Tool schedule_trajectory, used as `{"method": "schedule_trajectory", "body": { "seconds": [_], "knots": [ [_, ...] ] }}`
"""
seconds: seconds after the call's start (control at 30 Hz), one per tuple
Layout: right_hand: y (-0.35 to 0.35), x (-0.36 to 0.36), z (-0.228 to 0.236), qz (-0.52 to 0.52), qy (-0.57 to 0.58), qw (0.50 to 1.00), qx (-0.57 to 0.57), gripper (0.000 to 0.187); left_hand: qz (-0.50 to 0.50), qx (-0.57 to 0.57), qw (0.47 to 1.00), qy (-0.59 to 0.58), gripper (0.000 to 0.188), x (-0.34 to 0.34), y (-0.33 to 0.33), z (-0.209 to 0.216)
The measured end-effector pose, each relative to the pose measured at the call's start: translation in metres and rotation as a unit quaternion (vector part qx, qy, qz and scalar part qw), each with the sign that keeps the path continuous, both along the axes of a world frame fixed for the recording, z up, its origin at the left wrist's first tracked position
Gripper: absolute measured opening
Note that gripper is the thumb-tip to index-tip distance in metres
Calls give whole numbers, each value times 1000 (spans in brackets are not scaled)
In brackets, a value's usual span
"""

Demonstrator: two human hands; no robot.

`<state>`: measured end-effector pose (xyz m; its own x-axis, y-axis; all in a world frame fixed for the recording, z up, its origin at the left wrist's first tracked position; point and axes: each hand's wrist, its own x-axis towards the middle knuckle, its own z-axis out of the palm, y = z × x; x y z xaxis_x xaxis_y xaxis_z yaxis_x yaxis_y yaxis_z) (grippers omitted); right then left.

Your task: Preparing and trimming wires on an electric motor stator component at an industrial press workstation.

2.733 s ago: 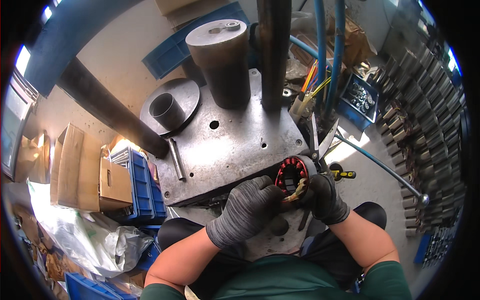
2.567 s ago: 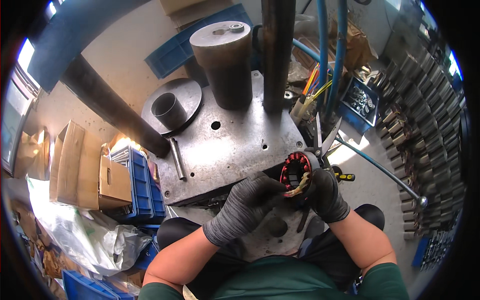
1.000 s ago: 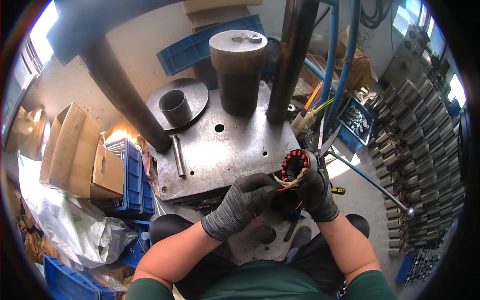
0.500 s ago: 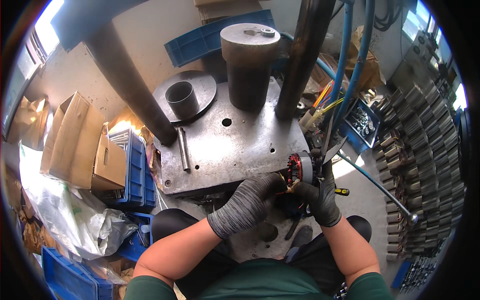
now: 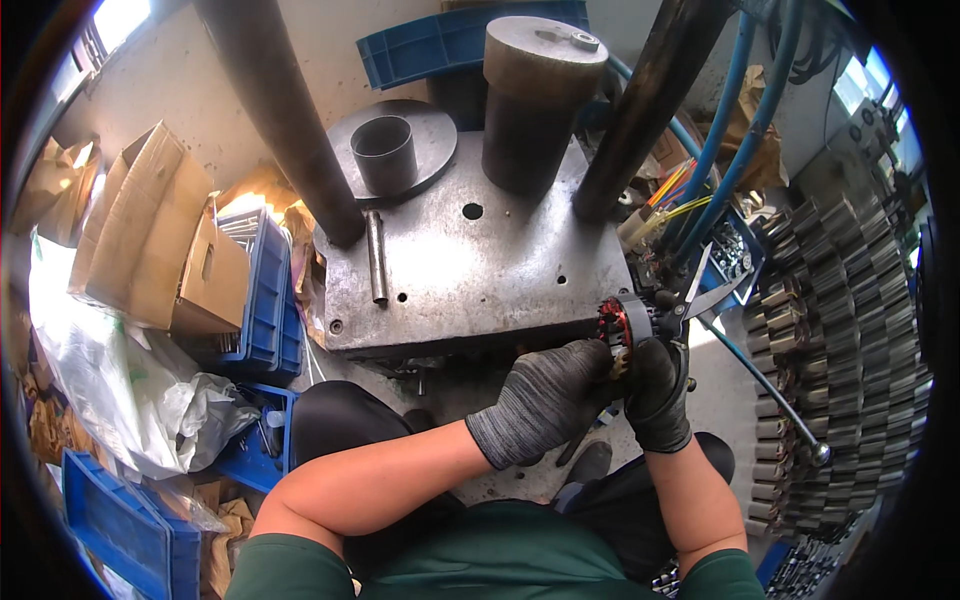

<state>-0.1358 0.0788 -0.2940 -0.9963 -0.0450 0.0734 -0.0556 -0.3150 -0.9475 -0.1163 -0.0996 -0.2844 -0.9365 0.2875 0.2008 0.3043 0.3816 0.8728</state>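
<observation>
Beside the steel plate (image 5: 450, 275), the left hand (image 5: 552, 395) angles inward, fingers together at the wound ring (image 5: 628, 322) the right hand (image 5: 657, 392) clamps.

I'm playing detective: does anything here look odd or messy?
Yes. Silver metal scissors gape open at the dark grey gloved right hand, which holds a grey metal ring with red coils; spread blades near fingers look odd. At far left, a crumpled white plastic sheet sprawls untidily. I see no spill.

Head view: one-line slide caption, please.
Gloved left hand and right hand at a grey ring with red windings, open scissors alongside.
</observation>
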Motion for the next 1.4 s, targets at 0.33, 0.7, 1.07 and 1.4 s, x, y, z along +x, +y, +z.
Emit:
{"method": "schedule_trajectory", "body": {
  "seconds": [0.33,0.7,1.07,1.4],
  "knots": [
    [13,-12,-16,-53,162,982,87,86,-54,238,926,-287,27,-8,8,-17],
    [18,-21,-13,-12,109,989,99,75,-126,332,850,-389,30,-15,-25,9],
    [-9,7,-5,5,-134,991,-9,67,-76,-3,997,-32,32,-14,-18,-2],
    [4,11,-1,186,-111,974,-61,67,-221,261,898,-277,27,-6,-33,-11]
  ]
}}
